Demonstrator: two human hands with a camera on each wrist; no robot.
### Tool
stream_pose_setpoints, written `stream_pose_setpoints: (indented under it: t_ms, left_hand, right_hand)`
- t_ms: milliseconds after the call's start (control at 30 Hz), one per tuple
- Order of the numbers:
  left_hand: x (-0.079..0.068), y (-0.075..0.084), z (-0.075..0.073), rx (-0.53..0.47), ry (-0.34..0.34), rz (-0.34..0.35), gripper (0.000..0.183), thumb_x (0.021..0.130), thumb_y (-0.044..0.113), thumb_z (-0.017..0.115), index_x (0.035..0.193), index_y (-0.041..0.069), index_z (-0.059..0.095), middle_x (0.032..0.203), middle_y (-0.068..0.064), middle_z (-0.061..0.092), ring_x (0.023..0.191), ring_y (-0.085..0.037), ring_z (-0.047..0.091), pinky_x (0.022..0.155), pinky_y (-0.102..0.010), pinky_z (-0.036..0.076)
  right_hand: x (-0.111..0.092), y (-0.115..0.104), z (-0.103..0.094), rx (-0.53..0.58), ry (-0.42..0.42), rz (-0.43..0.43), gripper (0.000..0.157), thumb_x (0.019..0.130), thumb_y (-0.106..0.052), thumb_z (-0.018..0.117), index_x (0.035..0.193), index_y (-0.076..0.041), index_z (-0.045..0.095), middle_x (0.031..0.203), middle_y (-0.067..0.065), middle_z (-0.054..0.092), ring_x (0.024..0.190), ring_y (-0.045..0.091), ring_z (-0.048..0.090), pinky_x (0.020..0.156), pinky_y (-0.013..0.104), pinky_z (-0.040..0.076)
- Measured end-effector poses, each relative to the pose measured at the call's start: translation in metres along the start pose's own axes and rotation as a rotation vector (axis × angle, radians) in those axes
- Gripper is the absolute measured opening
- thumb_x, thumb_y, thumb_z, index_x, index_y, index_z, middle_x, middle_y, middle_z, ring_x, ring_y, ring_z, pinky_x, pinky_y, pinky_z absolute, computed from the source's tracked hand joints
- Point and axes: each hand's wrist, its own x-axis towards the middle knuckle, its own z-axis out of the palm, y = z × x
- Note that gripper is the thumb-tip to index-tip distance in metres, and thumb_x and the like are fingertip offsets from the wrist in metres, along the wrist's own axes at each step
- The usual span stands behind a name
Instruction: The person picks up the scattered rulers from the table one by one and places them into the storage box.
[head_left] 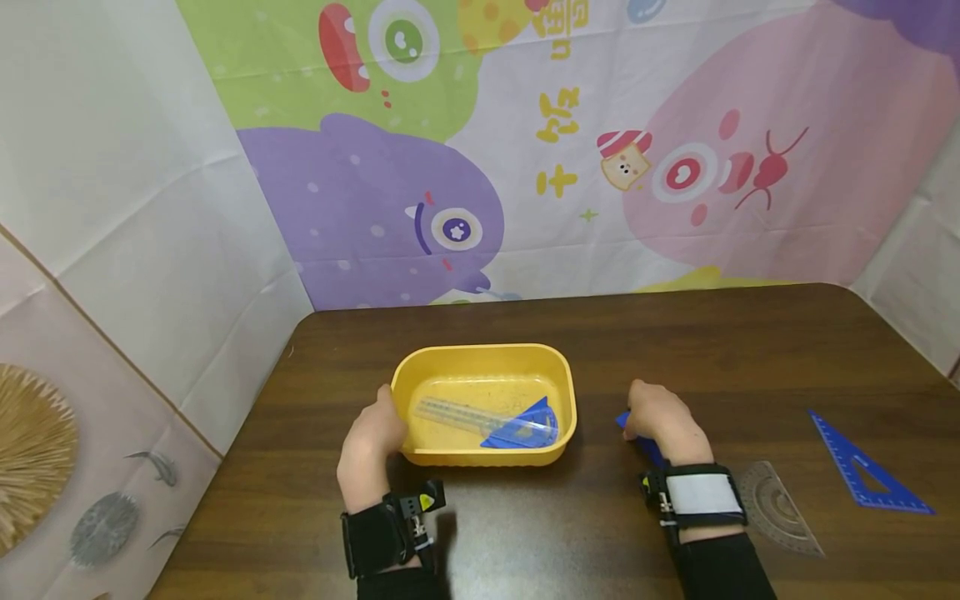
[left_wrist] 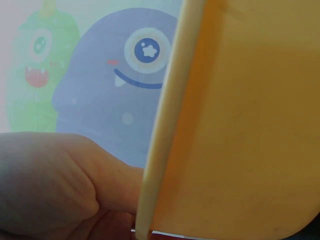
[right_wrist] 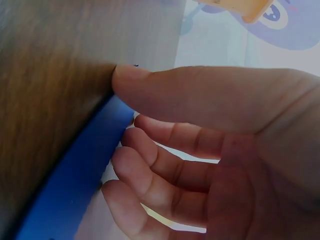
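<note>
A yellow plastic basket (head_left: pixel 480 457) sits on the brown table. Inside it lie a blue set square (head_left: pixel 517 427) and a clear ruler (head_left: pixel 457 413), overlapping at the right. My left hand (head_left: pixel 373 437) holds the basket by its left side, and in the left wrist view the thumb meets the rim while the fingertips are hidden. To the right of the basket, my right hand (head_left: pixel 663 421) pinches the end of a blue ruler (right_wrist: pixel 70 170) at the table surface. The thumb lies along one edge and the curled fingers along the other.
A clear protractor (head_left: pixel 776 504) lies beside my right wrist, and another blue set square (head_left: pixel 866 467) lies farther right. A cartoon-printed cloth (head_left: pixel 570 250) hangs behind the table's back edge. White cloth (head_left: pixel 165 192) stands at the left.
</note>
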Motion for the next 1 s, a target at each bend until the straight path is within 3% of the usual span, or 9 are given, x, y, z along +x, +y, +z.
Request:
stream_pose_setpoints:
  t_ms: [367, 567, 667, 833, 1000]
  left_hand:
    - [0.0000, -0.0003, 0.0002, -0.001, 0.001, -0.005, 0.063, 0.086, 0.001, 0.042, 0.141, -0.005, 0.012, 0.088, -0.016, 0.050, 0.072, -0.025, 0.050, 0.061, -0.030, 0.037]
    - [-0.0006, -0.0003, 0.0002, -0.009, 0.009, -0.009, 0.063, 0.086, 0.001, 0.042, 0.142, -0.005, 0.012, 0.088, -0.016, 0.049, 0.072, -0.025, 0.049, 0.061, -0.031, 0.037]
    - [-0.0006, -0.0004, 0.0000, -0.013, 0.009, -0.012, 0.063, 0.086, 0.001, 0.042, 0.142, -0.004, 0.012, 0.086, -0.016, 0.049, 0.072, -0.025, 0.049, 0.061, -0.030, 0.037]
    - [-0.0001, -0.0006, -0.0002, -0.014, 0.007, -0.011, 0.063, 0.086, 0.000, 0.042, 0.141, -0.004, 0.013, 0.086, -0.016, 0.049, 0.071, -0.025, 0.049, 0.060, -0.030, 0.037]
    - [0.0004, -0.0006, 0.0006, -0.013, 0.007, -0.015, 0.062, 0.086, 0.001, 0.043, 0.141, -0.004, 0.014, 0.089, -0.017, 0.049, 0.073, -0.025, 0.049, 0.061, -0.031, 0.037]
  right_hand:
    - [-0.0012, -0.0017, -0.0003, 0.001, -0.030, -0.025, 0.021, 0.074, -0.009, 0.063, 0.087, 0.004, 0.053, 0.076, 0.009, 0.052, 0.064, 0.022, 0.047, 0.057, 0.031, 0.039]
    - [0.0011, -0.0025, 0.0000, -0.007, -0.023, -0.028, 0.008, 0.074, -0.008, 0.056, 0.072, -0.002, 0.052, 0.067, 0.005, 0.048, 0.060, 0.020, 0.044, 0.054, 0.030, 0.035]
    - [0.0027, -0.0041, 0.0007, -0.020, -0.022, -0.011, 0.009, 0.075, -0.008, 0.053, 0.068, -0.002, 0.053, 0.066, 0.006, 0.048, 0.060, 0.020, 0.044, 0.054, 0.031, 0.035]
    - [0.0032, -0.0056, 0.0020, -0.026, 0.015, 0.021, 0.018, 0.078, -0.006, 0.051, 0.089, 0.007, 0.058, 0.084, 0.019, 0.059, 0.068, 0.026, 0.051, 0.058, 0.038, 0.041]
    - [0.0034, -0.0040, 0.0055, -0.021, 0.061, 0.030, 0.024, 0.081, -0.001, 0.051, 0.102, 0.012, 0.053, 0.092, 0.026, 0.059, 0.070, 0.029, 0.054, 0.058, 0.041, 0.043]
